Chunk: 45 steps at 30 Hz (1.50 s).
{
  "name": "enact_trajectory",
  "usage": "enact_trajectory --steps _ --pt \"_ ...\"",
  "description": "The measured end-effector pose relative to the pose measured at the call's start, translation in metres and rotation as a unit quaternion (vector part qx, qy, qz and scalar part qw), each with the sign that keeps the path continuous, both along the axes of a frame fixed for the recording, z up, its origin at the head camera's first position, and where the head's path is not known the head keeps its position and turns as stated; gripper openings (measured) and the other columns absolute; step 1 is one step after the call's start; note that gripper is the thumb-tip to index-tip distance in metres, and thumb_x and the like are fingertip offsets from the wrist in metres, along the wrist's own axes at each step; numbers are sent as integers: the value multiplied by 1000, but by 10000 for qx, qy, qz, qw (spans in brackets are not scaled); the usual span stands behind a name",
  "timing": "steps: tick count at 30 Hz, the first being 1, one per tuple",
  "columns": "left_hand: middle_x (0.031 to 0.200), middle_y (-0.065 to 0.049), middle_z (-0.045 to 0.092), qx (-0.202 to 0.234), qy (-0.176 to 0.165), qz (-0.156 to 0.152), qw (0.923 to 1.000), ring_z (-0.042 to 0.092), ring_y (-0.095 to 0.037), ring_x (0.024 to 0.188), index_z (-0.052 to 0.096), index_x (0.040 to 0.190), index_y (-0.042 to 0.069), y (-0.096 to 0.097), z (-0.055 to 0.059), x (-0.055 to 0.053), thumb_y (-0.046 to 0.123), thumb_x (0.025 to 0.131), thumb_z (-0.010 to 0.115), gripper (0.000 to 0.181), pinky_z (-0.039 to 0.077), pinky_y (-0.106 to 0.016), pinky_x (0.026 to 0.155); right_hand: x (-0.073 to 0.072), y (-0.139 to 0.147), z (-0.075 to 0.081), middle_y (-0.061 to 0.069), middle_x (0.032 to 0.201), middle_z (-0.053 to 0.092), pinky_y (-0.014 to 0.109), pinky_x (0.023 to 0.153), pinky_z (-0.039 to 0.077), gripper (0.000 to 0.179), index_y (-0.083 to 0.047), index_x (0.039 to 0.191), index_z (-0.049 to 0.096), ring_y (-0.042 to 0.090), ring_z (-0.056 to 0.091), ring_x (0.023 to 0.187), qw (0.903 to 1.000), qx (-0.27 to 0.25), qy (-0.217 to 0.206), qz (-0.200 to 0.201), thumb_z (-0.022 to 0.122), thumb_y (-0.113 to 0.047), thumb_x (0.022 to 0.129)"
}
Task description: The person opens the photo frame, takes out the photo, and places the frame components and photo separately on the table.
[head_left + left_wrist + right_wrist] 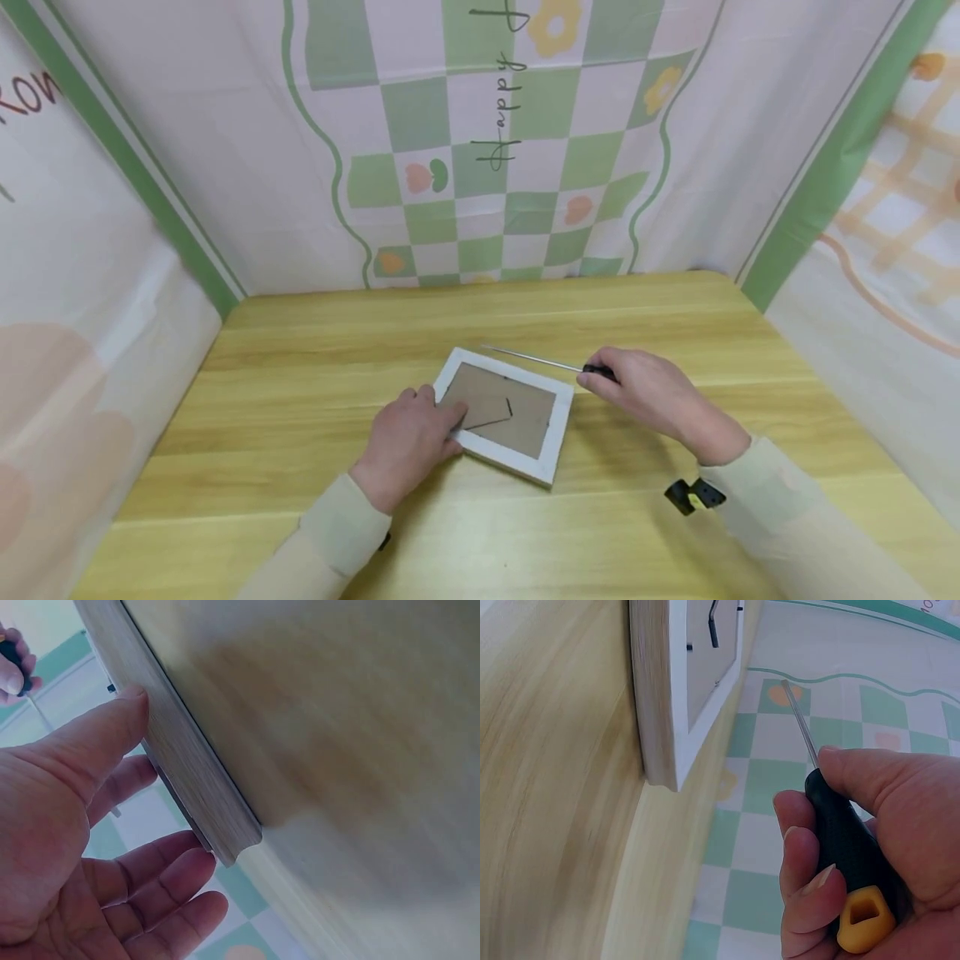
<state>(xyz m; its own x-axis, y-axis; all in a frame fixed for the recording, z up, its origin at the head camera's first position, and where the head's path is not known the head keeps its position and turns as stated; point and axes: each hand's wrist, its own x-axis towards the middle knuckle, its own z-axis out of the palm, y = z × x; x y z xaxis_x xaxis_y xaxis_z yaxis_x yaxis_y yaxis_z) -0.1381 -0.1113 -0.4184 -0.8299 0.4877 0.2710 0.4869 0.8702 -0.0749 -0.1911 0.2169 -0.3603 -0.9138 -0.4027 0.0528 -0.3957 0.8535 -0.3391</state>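
A white picture frame (556, 427) lies face down on the table, its brown backing board (480, 387) upward. A thin dark bent strip (510, 408) shows on the board. My left hand (408, 442) grips the frame's near left side, thumb against the outer edge and a finger over the board. In the left wrist view that thumb presses the wood-grained side (184, 757). My right hand (648, 392) holds a screwdriver (847, 832) by its black handle with a yellow end. Its thin metal shaft (536, 359) points left, above the frame's far edge; whether it touches cannot be told.
The wood-grain table (300, 350) stretches around the frame. A cloth (480, 200) with green and white checks hangs behind it, and printed cloths (90, 275) stand at both sides. A small black device (695, 497) sits at the right wrist.
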Motion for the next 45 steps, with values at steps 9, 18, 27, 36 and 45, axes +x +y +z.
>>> enact_trajectory --steps 9,18,27,36,45 --pt "73 -3 54 58 6 129 9999 45 -17 60 68 100 20 3 1 6 50 81 85 39 39 -27 45 2 2 -2 -7 86 68 34 70 48 25 -14 105 73 10 56 74 10000 -79 10 33 64 -37 103" --pt "124 -34 66 621 -392 -82 9973 72 -44 98 67 137 18 2 -2 8 46 87 81 59 63 -52 71 3 5 -4 -8 86 68 35 71 49 24 -15 104 74 10 56 75 9999 -95 50 -36 64 -38 103" --pt "115 -28 71 192 -449 21 9988 72 -38 83 67 136 18 8 -1 10 49 89 78 57 61 -45 61 3 5 -3 -8 86 68 34 70 49 24 -15 105 73 9 56 74 10000 -86 -10 -10 65 -37 103" --pt "76 -9 61 -24 -549 233 9982 56 -22 60 68 125 20 18 2 17 51 86 80 51 47 -33 45 7 6 -3 -9 83 66 32 68 48 24 -14 104 73 9 54 72 10000 -87 3 4 65 -37 103" --pt "131 -42 60 361 -803 169 9960 72 -48 98 64 144 20 15 -1 17 50 90 76 63 63 -52 72 11 8 -4 -11 79 64 30 62 46 22 -15 102 73 7 52 67 9995 91 308 0 66 -36 102"
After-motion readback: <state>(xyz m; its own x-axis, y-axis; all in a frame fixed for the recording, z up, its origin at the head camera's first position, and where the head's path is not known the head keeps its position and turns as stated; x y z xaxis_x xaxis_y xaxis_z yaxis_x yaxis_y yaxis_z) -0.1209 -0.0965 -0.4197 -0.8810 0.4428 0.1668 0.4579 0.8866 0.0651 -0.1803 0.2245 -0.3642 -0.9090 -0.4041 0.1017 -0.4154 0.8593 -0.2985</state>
